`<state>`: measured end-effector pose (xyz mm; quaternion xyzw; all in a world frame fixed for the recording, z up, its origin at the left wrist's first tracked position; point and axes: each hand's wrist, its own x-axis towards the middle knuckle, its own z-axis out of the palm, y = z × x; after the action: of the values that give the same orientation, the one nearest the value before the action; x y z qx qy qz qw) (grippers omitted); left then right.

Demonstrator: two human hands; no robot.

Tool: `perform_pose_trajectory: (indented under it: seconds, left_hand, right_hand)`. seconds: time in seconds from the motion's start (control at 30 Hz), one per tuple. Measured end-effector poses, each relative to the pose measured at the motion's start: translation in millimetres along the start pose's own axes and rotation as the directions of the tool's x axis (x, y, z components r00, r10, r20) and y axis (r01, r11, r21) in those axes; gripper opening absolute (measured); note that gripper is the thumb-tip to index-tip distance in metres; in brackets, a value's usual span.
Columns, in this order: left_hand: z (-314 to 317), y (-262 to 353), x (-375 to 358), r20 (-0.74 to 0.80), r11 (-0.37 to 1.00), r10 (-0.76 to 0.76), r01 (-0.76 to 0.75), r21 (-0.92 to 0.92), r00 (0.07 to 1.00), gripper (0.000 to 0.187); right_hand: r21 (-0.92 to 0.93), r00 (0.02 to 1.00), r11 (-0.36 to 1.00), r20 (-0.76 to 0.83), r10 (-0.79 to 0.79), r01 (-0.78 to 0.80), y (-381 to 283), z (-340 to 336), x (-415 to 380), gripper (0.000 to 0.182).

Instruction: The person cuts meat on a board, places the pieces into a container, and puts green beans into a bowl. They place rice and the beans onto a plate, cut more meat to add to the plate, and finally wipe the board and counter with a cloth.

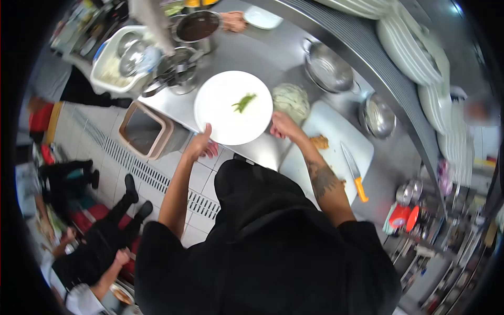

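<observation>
A round white plate (220, 115) with green strips (244, 103) lying on it is held above the front edge of the steel counter (223, 60). My left hand (199, 145) grips its lower left rim, thumb on top and fingers beneath. At the plate's right rim is my right hand (284, 126), its fingers curled against the edge. Just beyond that hand sits a pale green cabbage (291, 101). A white cutting board (328, 126) carries browned food pieces (319, 142) and an orange-handled knife (350, 163), partly under my right forearm.
Steel bowls (331, 67) stand behind the board. Pots (197, 26) and a white tub (118, 63) are at the back left. A bin (142, 130) stands below the counter's left end. Stacked plates (409, 47) fill the upper shelf. Other people are at left; another person's hand (233, 21) is at the back.
</observation>
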<state>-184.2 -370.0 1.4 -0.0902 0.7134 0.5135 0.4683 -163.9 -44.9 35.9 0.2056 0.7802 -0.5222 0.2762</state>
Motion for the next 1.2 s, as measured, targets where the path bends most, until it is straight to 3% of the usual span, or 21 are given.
perform_pose_trajectory:
  seconds: [0.07,0.17,0.2,0.23,0.3,0.33,0.37,0.43,0.47,0.5,0.57,0.6,0.7,0.77,0.9,0.97,1.0,1.03,1.1,1.13,1.2]
  left_hand:
    - [32,-8,-16,0.183,0.999,-0.042,0.046,-0.017,0.982,0.090]
    - [78,21,-45,0.166,0.998,-0.049,0.042,0.046,0.985,0.082]
    - [91,38,-55,0.117,0.999,0.013,-0.017,0.035,0.993,0.070]
    - [106,48,-56,0.132,0.999,0.000,-0.006,0.044,0.991,0.070]
    - [124,64,-55,0.059,0.976,0.210,-0.213,0.051,0.976,0.058]
    - [128,70,-53,0.047,0.965,0.230,-0.234,0.121,0.972,0.048]
    - [126,61,-50,0.033,0.964,0.228,-0.231,0.134,0.973,0.048]
    - [122,39,-39,0.042,0.905,0.275,-0.274,0.326,0.960,0.047]
    - [116,33,-51,0.034,0.951,0.113,-0.118,0.284,0.993,0.046]
    - [108,22,-67,0.050,0.954,0.069,-0.080,0.290,0.996,0.058]
    - [91,-1,-81,-0.213,0.965,-0.101,0.148,0.217,0.972,0.069]
    - [76,-24,-72,-0.261,0.983,-0.125,0.155,0.098,0.957,0.079]
    - [62,-38,-46,-0.172,0.958,-0.040,-0.011,-0.286,0.984,0.075]
    - [65,-38,-28,-0.167,0.940,-0.031,-0.027,-0.339,0.985,0.070]
    - [82,-24,-27,-0.157,0.908,0.033,-0.095,-0.408,0.987,0.076]
    - [91,-16,-34,-0.028,0.934,-0.135,0.118,-0.337,0.990,0.082]
    - [102,-15,-36,-0.064,0.981,-0.125,0.114,-0.160,0.990,0.086]
    - [119,1,-46,-0.095,0.990,-0.105,0.113,0.085,0.990,0.074]
    - [159,12,-46,-0.076,0.814,0.315,-0.228,0.533,0.946,0.051]
    - [180,26,-47,-0.064,0.814,0.310,-0.230,0.534,0.948,0.051]
    - [228,67,-51,0.082,0.531,0.657,-0.537,0.655,0.749,0.031]
  right_hand:
    - [-0.084,0.991,0.994,-0.105,-0.084,0.075,-8,-39,-15,0.027]
    - [-0.068,0.889,0.968,-0.383,-0.250,0.242,9,-113,-70,0.026]
    - [-0.221,0.826,0.957,-0.491,-0.277,0.189,26,-138,-86,0.028]
    - [-0.369,0.756,0.922,-0.568,-0.326,0.120,42,-159,-103,0.029]
    - [-0.432,0.777,0.901,-0.561,-0.287,0.021,67,-177,-128,0.031]
    - [-0.428,0.865,0.900,-0.479,-0.147,-0.084,71,-177,-135,0.042]
    - [-0.420,0.867,0.905,-0.474,-0.154,-0.069,86,-167,-132,0.042]
    - [-0.589,0.881,0.804,-0.332,-0.337,0.085,117,-145,-126,0.062]
    - [-0.578,0.881,0.807,-0.313,-0.355,0.120,123,-133,-128,0.062]
    - [-0.573,0.886,0.816,-0.333,-0.322,0.081,128,-122,-131,0.071]
    - [-0.555,0.888,0.828,-0.336,-0.312,0.081,132,-114,-121,0.080]
    - [-0.511,0.866,0.851,-0.363,-0.343,0.123,138,-111,-120,0.080]
    - [-0.428,0.807,0.887,-0.455,-0.376,0.172,155,-106,-116,0.072]
    - [-0.465,0.808,0.859,-0.408,-0.425,0.216,161,-111,-106,0.062]
    - [-0.453,0.851,0.861,-0.336,-0.404,0.230,154,-117,-104,0.060]
    - [-0.456,0.855,0.856,-0.318,-0.411,0.242,155,-119,-109,0.059]
    - [-0.457,0.838,0.847,-0.322,-0.441,0.270,156,-120,-113,0.057]
    - [-0.458,0.820,0.838,-0.328,-0.469,0.296,158,-122,-117,0.055]
    - [-0.469,0.778,0.837,-0.398,-0.486,0.283,163,-123,-134,0.053]
    - [-0.496,0.732,0.824,-0.450,-0.512,0.272,165,-128,-147,0.050]
    - [-0.406,0.751,0.889,-0.514,-0.415,0.213,178,-147,-186,0.050]
